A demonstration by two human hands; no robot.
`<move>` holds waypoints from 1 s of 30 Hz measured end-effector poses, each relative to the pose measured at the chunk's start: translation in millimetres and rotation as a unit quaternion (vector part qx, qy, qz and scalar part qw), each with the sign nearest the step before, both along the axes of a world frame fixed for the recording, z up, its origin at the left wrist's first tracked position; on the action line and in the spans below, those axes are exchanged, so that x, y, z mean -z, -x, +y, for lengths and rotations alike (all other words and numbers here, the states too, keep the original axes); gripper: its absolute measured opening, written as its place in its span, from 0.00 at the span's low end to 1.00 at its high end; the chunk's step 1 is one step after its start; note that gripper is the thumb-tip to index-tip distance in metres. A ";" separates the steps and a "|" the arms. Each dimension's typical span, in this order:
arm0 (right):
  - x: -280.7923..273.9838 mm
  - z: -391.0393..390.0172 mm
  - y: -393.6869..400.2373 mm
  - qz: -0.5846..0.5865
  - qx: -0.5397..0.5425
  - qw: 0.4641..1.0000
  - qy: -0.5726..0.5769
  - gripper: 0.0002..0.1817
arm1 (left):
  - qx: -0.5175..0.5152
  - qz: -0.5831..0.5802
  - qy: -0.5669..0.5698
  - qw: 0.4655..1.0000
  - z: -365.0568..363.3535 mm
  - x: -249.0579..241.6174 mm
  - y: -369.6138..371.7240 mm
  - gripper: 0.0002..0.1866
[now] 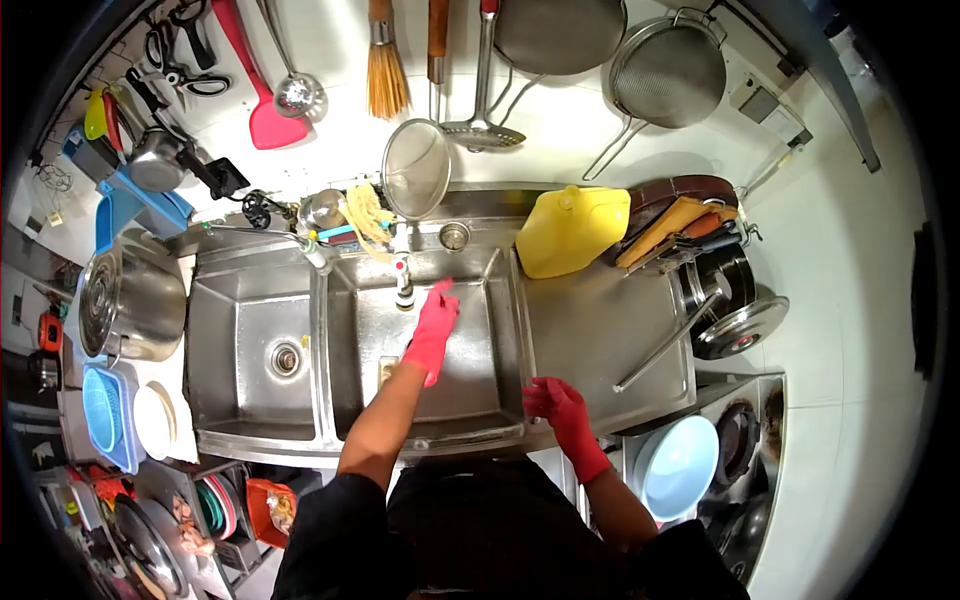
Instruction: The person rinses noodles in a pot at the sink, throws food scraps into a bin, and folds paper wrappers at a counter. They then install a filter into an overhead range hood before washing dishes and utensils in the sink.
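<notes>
The basin (472,345) sits below the faucet (403,284), the left hand (436,322) beside the faucet, the right hand (565,412) farther right, both empty with fingers slightly apart; work done or left cannot be judged.

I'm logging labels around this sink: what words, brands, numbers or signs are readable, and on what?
No text is readable anywhere.
White tap with a red mark: mark too small to read.
Yellow plastic jug: no lettering visible.
Round silver metal lid: its centre too small to read.
</notes>
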State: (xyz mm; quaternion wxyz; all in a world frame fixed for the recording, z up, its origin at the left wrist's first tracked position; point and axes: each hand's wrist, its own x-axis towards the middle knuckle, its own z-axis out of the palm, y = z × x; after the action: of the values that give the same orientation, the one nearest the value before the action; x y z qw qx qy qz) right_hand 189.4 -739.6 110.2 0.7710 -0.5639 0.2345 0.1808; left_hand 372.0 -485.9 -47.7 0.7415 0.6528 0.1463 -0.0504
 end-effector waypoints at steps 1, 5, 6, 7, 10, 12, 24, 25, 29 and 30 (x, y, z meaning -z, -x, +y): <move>2.5 -11.6 -0.2 0.004 0.000 1.000 0.008 0.21 | -0.028 -0.005 -0.056 0.998 -11.2 -33.1 -12.3 0.27; 3.7 -54.9 -4.2 0.006 0.003 0.999 0.047 0.20 | -0.038 -0.025 -0.170 0.984 -31.4 15.9 -82.8 0.36; 2.0 -64.0 -3.9 0.003 0.006 0.999 0.045 0.20 | -0.041 -0.018 -0.203 0.978 -36.5 13.5 -88.1 0.36; 3.1 -73.7 -3.3 0.000 0.009 0.999 0.045 0.20 | -0.044 -0.012 -0.235 0.971 -40.8 19.9 -93.0 0.35; 13.4 -94.3 -2.8 0.016 0.010 0.999 0.043 0.20 | -0.078 -0.072 -0.283 0.953 -38.6 36.5 -93.8 0.25; 17.2 -101.5 -2.0 0.020 0.010 0.999 0.034 0.20 | -0.080 -0.030 -0.286 0.954 -41.7 8.7 -75.7 0.18; 31.6 -82.9 11.8 0.050 -0.027 0.996 0.065 0.20 | -0.082 0.184 -0.121 0.972 8.7 161.7 139.9 0.14; 29.7 -82.3 13.7 0.055 -0.030 0.996 0.071 0.20 | -0.121 0.210 -0.044 0.969 9.1 166.1 141.8 0.13; 23.4 -87.3 25.1 0.076 -0.045 0.992 0.095 0.20 | -0.014 0.224 -0.278 0.934 16.5 169.3 123.9 0.18; 21.7 -87.6 27.2 0.081 -0.048 0.990 0.103 0.20 | -0.034 0.240 -0.205 0.948 13.4 177.4 126.7 0.24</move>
State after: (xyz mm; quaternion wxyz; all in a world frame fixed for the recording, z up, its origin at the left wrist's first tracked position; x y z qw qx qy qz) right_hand 162.3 -827.2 88.5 0.6776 -0.6344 0.2863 0.2376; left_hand 245.3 -472.5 -225.1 0.5355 0.7542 0.3497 -0.1491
